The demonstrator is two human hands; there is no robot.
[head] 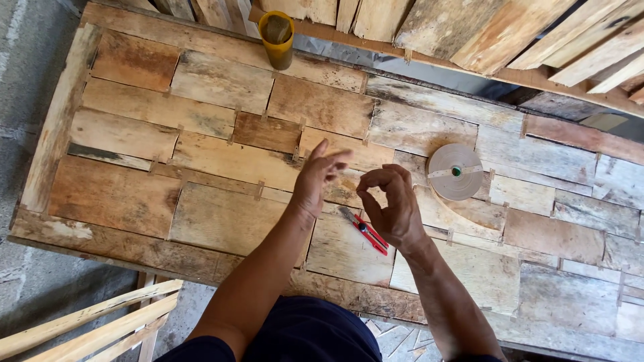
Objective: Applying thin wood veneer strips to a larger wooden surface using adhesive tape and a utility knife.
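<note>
Both hands hover over a patchwork panel of reclaimed wood boards [221, 161]. My left hand [315, 177] has its fingers stretched apart and holds nothing. My right hand [392, 204] is curled, thumb and fingertips pinched together; whether something small sits between them I cannot tell. A red utility knife [365, 231] lies on the boards just below and between the two hands. A roll of pale edge-banding tape [455, 171] lies flat to the right of my right hand, with a strip curving off it towards my wrist.
A yellow jar [276, 40] with a dark inside stands at the panel's far edge. Rough planks [510, 30] are stacked at the top right. A light wooden frame [87, 325] lies at the bottom left on the concrete floor [27, 40].
</note>
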